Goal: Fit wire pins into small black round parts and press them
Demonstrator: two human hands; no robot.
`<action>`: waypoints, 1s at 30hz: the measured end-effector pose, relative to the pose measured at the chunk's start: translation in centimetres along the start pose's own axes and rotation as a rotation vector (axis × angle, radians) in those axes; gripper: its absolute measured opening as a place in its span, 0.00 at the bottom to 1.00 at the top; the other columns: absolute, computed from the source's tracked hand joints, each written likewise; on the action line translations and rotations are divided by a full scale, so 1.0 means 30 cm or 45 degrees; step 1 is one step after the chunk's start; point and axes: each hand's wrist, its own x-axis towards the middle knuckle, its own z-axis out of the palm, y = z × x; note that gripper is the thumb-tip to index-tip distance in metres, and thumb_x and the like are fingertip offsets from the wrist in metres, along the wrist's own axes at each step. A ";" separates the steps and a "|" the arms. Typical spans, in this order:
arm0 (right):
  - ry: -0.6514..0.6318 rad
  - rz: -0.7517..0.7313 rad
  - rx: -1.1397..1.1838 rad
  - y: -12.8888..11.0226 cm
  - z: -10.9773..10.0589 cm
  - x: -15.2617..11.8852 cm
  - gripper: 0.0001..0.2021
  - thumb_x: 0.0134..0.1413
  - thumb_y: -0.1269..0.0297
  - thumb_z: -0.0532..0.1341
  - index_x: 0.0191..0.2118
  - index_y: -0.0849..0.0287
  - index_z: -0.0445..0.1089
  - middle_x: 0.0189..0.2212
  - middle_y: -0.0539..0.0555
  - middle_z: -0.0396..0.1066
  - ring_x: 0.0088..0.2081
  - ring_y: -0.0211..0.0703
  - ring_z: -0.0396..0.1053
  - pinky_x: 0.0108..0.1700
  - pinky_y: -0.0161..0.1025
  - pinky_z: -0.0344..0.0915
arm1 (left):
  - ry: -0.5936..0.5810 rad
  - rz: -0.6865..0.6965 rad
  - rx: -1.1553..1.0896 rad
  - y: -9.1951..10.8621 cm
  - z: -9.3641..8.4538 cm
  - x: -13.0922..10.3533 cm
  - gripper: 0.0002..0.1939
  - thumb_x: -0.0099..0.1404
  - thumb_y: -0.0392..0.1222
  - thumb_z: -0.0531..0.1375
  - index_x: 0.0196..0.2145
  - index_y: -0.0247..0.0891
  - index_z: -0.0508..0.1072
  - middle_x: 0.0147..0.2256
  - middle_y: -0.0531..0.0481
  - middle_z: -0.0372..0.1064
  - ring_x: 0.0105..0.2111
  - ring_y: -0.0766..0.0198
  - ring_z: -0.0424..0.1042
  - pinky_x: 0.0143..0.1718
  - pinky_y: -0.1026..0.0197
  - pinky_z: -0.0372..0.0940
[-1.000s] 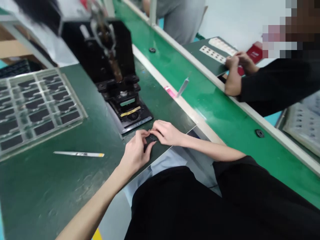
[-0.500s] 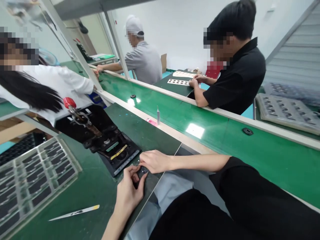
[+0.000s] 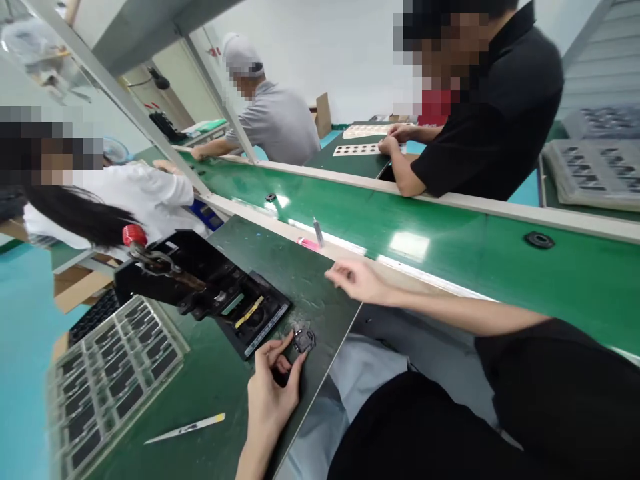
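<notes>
Holding small black part point(image 3: 303, 339), left hand point(image 3: 273, 383)

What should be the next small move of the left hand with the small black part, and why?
Probably carry the small black part to the open black press just beside it. The left hand pinches the part at the fingertips above the green mat, while the right hand hangs apart from it, seemingly empty, so only the left can move it.
</notes>
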 end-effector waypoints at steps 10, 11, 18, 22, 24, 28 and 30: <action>0.278 0.443 -0.547 0.095 -0.346 -0.228 0.21 0.57 0.44 0.59 0.32 0.59 0.75 0.27 0.56 0.77 0.22 0.40 0.68 0.26 0.37 0.63 | -0.009 -0.116 0.054 0.073 -0.048 -0.028 0.21 0.69 0.46 0.63 0.54 0.42 0.59 0.38 0.50 0.79 0.27 0.68 0.71 0.35 0.62 0.71; 0.254 0.456 -0.579 0.087 -0.345 -0.230 0.21 0.56 0.44 0.60 0.32 0.59 0.76 0.27 0.56 0.77 0.21 0.39 0.66 0.25 0.37 0.62 | 0.024 -0.123 0.077 0.073 -0.064 -0.016 0.21 0.69 0.46 0.63 0.54 0.42 0.59 0.38 0.49 0.79 0.27 0.68 0.71 0.36 0.62 0.71; 0.228 0.419 -0.652 0.078 -0.336 -0.214 0.20 0.52 0.44 0.59 0.31 0.56 0.77 0.26 0.56 0.78 0.20 0.41 0.67 0.24 0.38 0.64 | 0.202 -0.129 0.166 -0.019 -0.134 0.118 0.22 0.67 0.45 0.65 0.52 0.41 0.59 0.43 0.46 0.79 0.26 0.71 0.68 0.35 0.65 0.69; 0.195 0.323 -0.686 0.078 -0.340 -0.219 0.16 0.54 0.47 0.59 0.32 0.54 0.77 0.25 0.56 0.78 0.21 0.46 0.72 0.26 0.40 0.67 | 0.187 -0.152 0.094 -0.070 -0.119 0.157 0.21 0.66 0.47 0.65 0.50 0.41 0.60 0.42 0.47 0.80 0.25 0.72 0.67 0.31 0.66 0.68; 0.176 0.289 -0.693 0.067 -0.335 -0.217 0.15 0.55 0.48 0.59 0.31 0.53 0.76 0.24 0.55 0.77 0.21 0.46 0.72 0.24 0.40 0.66 | 0.195 -0.164 0.080 -0.081 -0.112 0.156 0.21 0.66 0.48 0.65 0.50 0.40 0.61 0.39 0.48 0.79 0.24 0.72 0.66 0.29 0.67 0.67; 0.106 0.180 -0.728 0.045 -0.315 -0.208 0.14 0.57 0.50 0.57 0.32 0.52 0.75 0.23 0.56 0.78 0.21 0.47 0.74 0.24 0.41 0.67 | 0.252 -0.205 0.055 -0.097 -0.109 0.142 0.21 0.65 0.49 0.66 0.49 0.40 0.63 0.40 0.47 0.79 0.26 0.71 0.68 0.28 0.67 0.66; 0.077 0.119 -0.769 0.043 -0.308 -0.204 0.14 0.58 0.51 0.57 0.33 0.52 0.75 0.24 0.56 0.78 0.22 0.48 0.74 0.25 0.41 0.67 | 0.267 -0.207 0.024 -0.104 -0.108 0.139 0.21 0.65 0.49 0.67 0.49 0.40 0.64 0.43 0.45 0.79 0.29 0.69 0.71 0.30 0.66 0.67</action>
